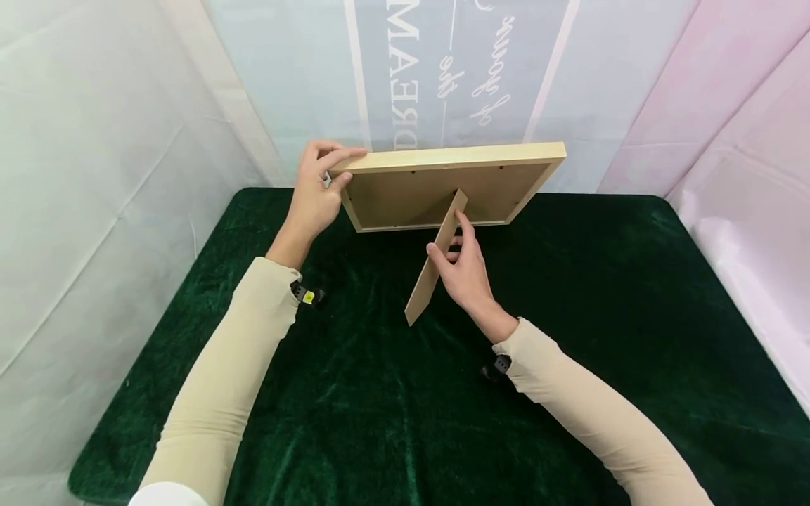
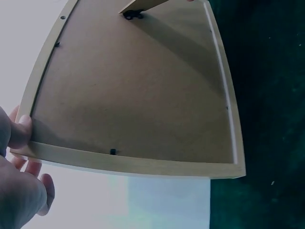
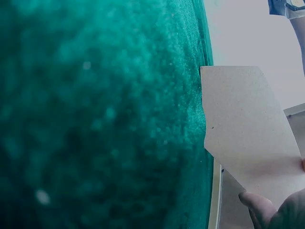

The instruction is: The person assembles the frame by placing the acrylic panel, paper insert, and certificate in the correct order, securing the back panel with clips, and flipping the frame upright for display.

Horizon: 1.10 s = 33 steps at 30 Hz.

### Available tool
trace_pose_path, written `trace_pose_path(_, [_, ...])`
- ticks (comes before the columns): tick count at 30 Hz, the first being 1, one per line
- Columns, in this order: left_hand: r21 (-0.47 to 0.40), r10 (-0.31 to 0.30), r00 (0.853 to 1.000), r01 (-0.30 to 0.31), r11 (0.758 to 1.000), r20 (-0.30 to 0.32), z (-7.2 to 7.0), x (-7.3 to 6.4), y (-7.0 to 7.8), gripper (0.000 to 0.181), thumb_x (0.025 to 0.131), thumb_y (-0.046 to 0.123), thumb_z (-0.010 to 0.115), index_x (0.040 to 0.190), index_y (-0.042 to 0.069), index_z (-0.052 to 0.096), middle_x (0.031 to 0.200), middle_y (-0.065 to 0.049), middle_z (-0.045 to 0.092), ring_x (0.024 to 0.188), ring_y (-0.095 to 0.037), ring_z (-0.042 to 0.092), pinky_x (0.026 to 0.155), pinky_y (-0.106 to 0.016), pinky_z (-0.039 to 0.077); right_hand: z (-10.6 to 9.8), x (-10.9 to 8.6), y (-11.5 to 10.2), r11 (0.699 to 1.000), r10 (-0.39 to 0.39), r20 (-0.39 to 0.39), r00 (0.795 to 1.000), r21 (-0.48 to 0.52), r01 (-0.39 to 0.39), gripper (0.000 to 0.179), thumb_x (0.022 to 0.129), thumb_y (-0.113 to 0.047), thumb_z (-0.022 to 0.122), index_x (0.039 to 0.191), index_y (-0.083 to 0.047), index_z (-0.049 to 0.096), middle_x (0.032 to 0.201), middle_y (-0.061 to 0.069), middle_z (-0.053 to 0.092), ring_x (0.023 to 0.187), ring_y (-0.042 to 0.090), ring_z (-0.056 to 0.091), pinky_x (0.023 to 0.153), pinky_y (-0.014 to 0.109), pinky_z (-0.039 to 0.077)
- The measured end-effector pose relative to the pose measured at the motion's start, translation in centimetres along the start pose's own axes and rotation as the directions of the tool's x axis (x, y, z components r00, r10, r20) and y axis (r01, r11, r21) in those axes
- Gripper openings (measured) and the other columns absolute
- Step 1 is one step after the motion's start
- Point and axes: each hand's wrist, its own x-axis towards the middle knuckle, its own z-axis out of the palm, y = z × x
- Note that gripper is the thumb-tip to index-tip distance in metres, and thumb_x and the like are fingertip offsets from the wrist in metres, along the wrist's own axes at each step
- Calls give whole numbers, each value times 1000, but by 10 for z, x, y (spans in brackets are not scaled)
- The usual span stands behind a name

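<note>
A picture frame point(image 1: 392, 200) with a pale wooden rim and brown backing stands near the table's far edge, its back facing me. My left hand point(image 1: 316, 183) grips its upper left corner, thumb on the back side and fingers over the top. A flat easel-back stand leg point(image 1: 427, 281) swings out from the backing, joined by a small black hinge point(image 2: 133, 14). My right hand point(image 1: 467, 270) pinches this leg between thumb and fingers around its middle. In the right wrist view the leg's broad face point(image 3: 243, 114) shows, with the right thumb at its edge.
Dark green velvet cloth point(image 1: 354, 407) covers the table. Behind it hangs a pale backdrop point(image 1: 304, 70) with mirrored white lettering, and white fabric walls point(image 1: 95, 176) rise at the sides. Small dark tabs point(image 2: 113, 151) sit along the frame's inner rim.
</note>
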Motion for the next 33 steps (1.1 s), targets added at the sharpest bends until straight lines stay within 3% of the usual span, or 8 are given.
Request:
trace_pose_path(6, [-69,-26,999,23,997,-34,3,-6,-2,33,98,7,58,126,19,70,127,-9,43,108,-14,34,85,-26,29,-1,0,3,1000,3,9,1000,-11,-3,80,96,-50,59,158,-36,11,136,16,45,105,29,67,84,44,58])
trace_pose_path(16, [-129,-51,998,45,991,-42,2,-8,-6,30,96,15,64,125,17,71,128,-7,48,104,-8,41,77,-25,34,-14,3,2,998,24,44,999,-61,-21,81,94,-50,64,157,-36,16,139,14,49,115,30,63,92,48,55])
trace_pose_path(20, [-84,-35,998,31,996,-55,-2,-15,-5,35,96,19,66,130,17,67,138,-6,49,119,-12,46,84,-28,42,-34,8,-2,986,-31,85,996,-158,44,75,96,-46,62,158,-29,23,146,16,45,121,31,61,96,50,52])
trace_pose_path(24, [-2,-38,987,38,999,-157,3,-35,0,45,94,16,70,138,18,59,144,-10,45,130,-21,44,92,-41,46,-63,10,-7,951,-184,46,982,-244,189,63,98,-37,63,153,-21,38,143,16,47,119,30,61,92,47,54])
trace_pose_path(26, [3,-63,972,65,998,-228,10,-50,6,46,91,10,71,136,15,60,137,-14,48,125,-25,47,90,-45,47,-80,14,-11,906,-326,2,945,-284,313,53,97,-28,66,146,-17,50,136,15,53,114,28,62,87,40,56])
trace_pose_path(29, [-31,-99,971,95,995,-218,29,-74,17,41,88,3,70,128,10,62,121,-16,54,111,-27,54,85,-46,50,-109,24,-20,786,-548,-74,833,-388,482,38,93,-15,70,130,-13,65,123,15,61,104,27,63,83,31,51])
trace_pose_path(31, [-42,-112,987,108,993,-116,44,-90,24,39,87,2,71,125,8,63,115,-16,55,105,-27,58,82,-45,52,-129,32,-28,714,-641,-112,760,-449,536,30,91,-11,72,121,-12,70,120,15,62,106,29,59,84,32,44])
trace_pose_path(33, [-9,-125,991,125,992,50,58,-103,30,41,88,7,73,127,10,61,114,-14,56,103,-26,61,80,-42,54,-147,42,-33,681,-675,-127,727,-485,548,28,91,-11,73,119,-12,72,124,16,60,113,31,54,88,37,39])
